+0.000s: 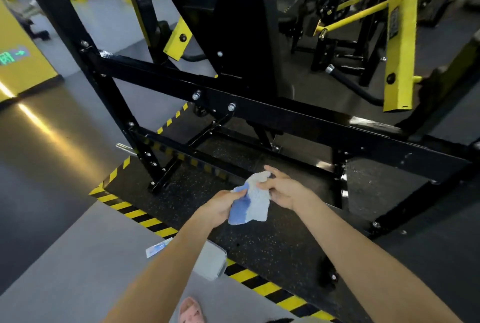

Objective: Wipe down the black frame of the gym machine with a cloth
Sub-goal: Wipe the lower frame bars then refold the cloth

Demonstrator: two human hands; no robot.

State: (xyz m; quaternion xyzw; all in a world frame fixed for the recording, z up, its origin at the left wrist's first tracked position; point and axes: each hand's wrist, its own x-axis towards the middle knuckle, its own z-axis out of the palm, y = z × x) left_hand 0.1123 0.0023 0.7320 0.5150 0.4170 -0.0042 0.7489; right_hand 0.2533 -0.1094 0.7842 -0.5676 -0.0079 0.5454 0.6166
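Because the left hand (220, 205) pinches the blue side of the cloth (253, 201) and the right hand (284, 190) pinches its white top, the cloth hangs between them, up off the floor (259, 247). It looks like they are bunching it to get it ready for wiping. Both hands reach out in front, close together, fingers curled on the cloth. The black frame (337, 127) sits just past them, and the cloth is not touching it.
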